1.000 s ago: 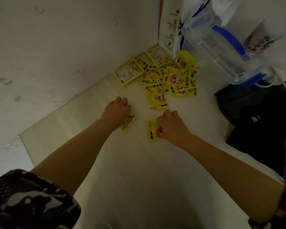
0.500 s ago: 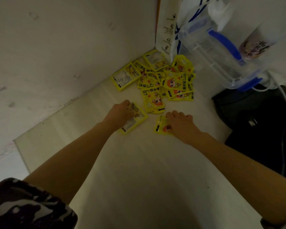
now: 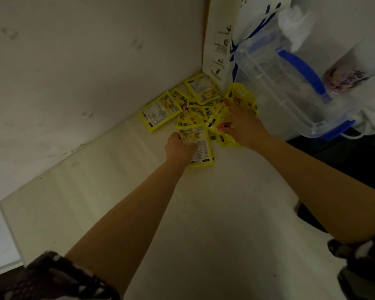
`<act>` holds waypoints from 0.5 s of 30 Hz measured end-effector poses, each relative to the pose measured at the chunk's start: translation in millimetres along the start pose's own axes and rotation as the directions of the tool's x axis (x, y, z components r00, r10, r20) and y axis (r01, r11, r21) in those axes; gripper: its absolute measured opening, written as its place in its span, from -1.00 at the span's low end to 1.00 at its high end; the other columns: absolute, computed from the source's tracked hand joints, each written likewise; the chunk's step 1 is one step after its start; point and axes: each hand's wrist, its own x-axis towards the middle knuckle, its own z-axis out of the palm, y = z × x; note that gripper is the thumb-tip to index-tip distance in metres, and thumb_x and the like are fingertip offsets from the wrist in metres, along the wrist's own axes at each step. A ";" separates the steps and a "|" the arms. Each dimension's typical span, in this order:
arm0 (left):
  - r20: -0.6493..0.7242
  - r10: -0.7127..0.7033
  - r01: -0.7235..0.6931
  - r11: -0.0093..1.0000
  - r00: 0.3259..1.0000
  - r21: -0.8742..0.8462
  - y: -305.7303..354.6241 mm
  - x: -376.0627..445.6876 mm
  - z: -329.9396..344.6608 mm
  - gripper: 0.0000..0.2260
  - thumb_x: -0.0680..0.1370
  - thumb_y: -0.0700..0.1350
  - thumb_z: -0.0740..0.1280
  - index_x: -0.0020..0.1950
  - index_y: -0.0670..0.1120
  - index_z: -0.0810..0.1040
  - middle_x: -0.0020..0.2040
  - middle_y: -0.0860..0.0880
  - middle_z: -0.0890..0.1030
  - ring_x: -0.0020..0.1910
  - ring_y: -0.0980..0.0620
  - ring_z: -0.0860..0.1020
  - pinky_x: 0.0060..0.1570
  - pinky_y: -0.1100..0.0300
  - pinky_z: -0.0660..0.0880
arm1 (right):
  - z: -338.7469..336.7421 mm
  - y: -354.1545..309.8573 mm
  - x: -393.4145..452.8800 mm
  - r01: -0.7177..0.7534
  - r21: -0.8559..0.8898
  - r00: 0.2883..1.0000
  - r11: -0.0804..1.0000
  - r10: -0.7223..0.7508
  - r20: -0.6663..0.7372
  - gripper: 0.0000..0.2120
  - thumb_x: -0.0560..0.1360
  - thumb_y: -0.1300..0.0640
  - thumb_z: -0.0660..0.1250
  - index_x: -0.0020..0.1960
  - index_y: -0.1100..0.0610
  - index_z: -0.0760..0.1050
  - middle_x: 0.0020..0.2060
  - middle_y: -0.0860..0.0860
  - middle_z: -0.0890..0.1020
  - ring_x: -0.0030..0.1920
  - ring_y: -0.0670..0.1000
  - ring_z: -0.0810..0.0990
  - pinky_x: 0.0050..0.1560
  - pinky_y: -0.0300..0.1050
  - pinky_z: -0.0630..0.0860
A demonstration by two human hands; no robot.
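The left hand point(image 3: 179, 148) curls its fingers around a flat yellow foil sachet point(image 3: 200, 146) (printed back up). The right hand point(image 3: 246, 128) presses spread fingers onto the heap of yellow sachets point(image 3: 195, 109).

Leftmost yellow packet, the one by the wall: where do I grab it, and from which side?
Pinch the leftmost packet at its near-left corner, coming from the bare table side. It lies flat, printed back up, with the wall behind it and its right end against the pile; only that corner juts out free. Probably slide a fingertip under the seam first.
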 end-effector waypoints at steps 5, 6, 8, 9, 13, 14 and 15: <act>-0.070 0.084 -0.076 0.991 0.994 0.115 -4.8 1.7 14.2 -0.73 0.47 -0.16 0.41 0.13 -0.20 0.49 0.10 -0.18 0.56 0.08 -0.15 0.54 -0.02 0.07 0.49 | 3.8 1.7 18.8 -0.043 -0.144 0.999 0.989 0.044 0.005 -0.24 0.50 -0.11 0.32 0.52 0.20 0.06 0.48 0.24 0.14 0.47 0.29 0.15 0.41 0.22 0.24; -0.072 0.096 -0.085 0.987 0.993 0.136 -6.0 2.6 15.3 -0.71 0.47 -0.14 0.42 0.14 -0.20 0.49 0.12 -0.18 0.53 0.09 -0.15 0.53 0.01 0.08 0.48 | 4.4 0.0 19.1 -0.037 -0.197 0.999 0.980 0.036 -0.009 -0.25 0.50 -0.11 0.32 0.50 0.21 0.08 0.45 0.25 0.17 0.43 0.30 0.20 0.36 0.23 0.30; -0.077 0.110 -0.091 0.973 0.991 0.214 -8.6 3.5 16.9 -0.66 0.48 -0.05 0.42 0.15 -0.20 0.48 0.16 -0.17 0.44 0.14 -0.15 0.45 0.08 0.08 0.42 | 4.9 -2.6 20.8 -0.023 -0.272 0.999 0.962 0.016 -0.028 -0.27 0.49 -0.11 0.32 0.48 0.23 0.12 0.42 0.26 0.21 0.40 0.31 0.23 0.30 0.24 0.35; -0.085 0.114 -0.088 0.959 0.990 0.270 -10.8 3.9 18.1 -0.63 0.48 0.00 0.42 0.17 -0.19 0.47 0.19 -0.17 0.40 0.19 -0.15 0.39 0.14 0.06 0.39 | 5.0 -3.6 21.9 -0.023 -0.288 0.999 0.957 0.015 -0.030 -0.28 0.49 -0.11 0.32 0.47 0.23 0.13 0.42 0.27 0.21 0.41 0.31 0.21 0.30 0.25 0.34; -0.144 0.104 -0.049 0.938 0.984 0.344 -10.7 0.2 26.8 -0.57 0.47 0.06 0.41 0.22 -0.15 0.44 0.29 -0.19 0.29 0.28 -0.20 0.26 0.29 0.00 0.27 | 6.2 -3.5 23.2 -0.018 -0.268 1.000 0.963 0.015 -0.010 -0.28 0.50 -0.11 0.31 0.49 0.20 0.11 0.47 0.24 0.18 0.48 0.28 0.09 0.36 0.27 0.22; -0.151 0.087 -0.031 0.940 0.985 0.341 -8.6 -1.1 29.5 -0.57 0.48 0.05 0.41 0.23 -0.14 0.43 0.30 -0.19 0.29 0.28 -0.21 0.26 0.30 -0.01 0.27 | 6.3 -3.2 22.6 -0.014 -0.262 1.000 0.965 0.010 -0.014 -0.28 0.50 -0.11 0.31 0.49 0.20 0.11 0.47 0.24 0.19 0.48 0.28 0.09 0.37 0.26 0.20; -0.154 0.063 -0.008 0.944 0.986 0.330 -7.0 -1.5 32.0 -0.56 0.48 0.04 0.41 0.24 -0.14 0.42 0.31 -0.20 0.29 0.28 -0.21 0.27 0.29 -0.03 0.29 | 6.7 -2.9 22.5 -0.010 -0.262 1.000 0.965 0.004 -0.023 -0.28 0.50 -0.10 0.32 0.49 0.20 0.12 0.46 0.24 0.20 0.47 0.28 0.10 0.38 0.24 0.20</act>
